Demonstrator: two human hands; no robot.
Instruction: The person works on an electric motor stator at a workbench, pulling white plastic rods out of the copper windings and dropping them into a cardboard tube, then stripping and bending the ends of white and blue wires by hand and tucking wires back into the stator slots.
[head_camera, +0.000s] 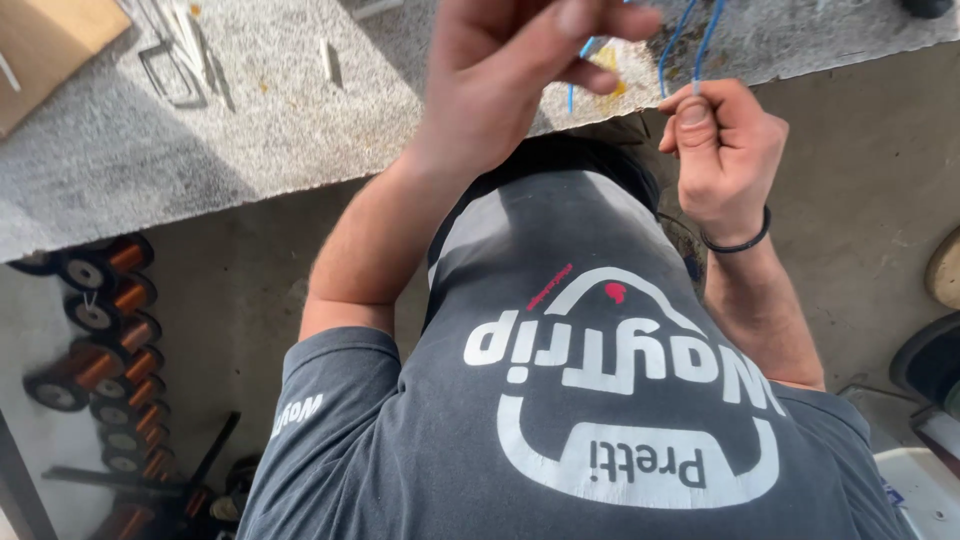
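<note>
Blue wire (690, 40): thin insulated strands, seen as a pair running down from the top edge of the view to your right hand (722, 160). A further short blue piece shows just left of that pair, behind your left hand (520, 70). The wire hangs in the air above the near edge of the grey stone worktop (250, 130), not lying on it.

Step in hand, as judged: you are gathering or aligning the wire ends between the two hands. The next move looks to call for a steady pinch on the right and a fine finger grip on the left, with the strands kept taut and apart.

Right hand: thumb and forefinger pinched on the wire ends, other fingers curled, wrist bent back, black band (738, 243) at the wrist.

Left hand: raised close to the camera, blurred, fingers reaching right toward the wire. Whether it grips a strand cannot be told.

Both forearms are lifted in front of your dark grey printed T-shirt (560, 400).

Left of the wire, on the worktop: bent metal strips (175, 70). Below and far left of the wire: a row of copper wire spools (110, 320).
</note>
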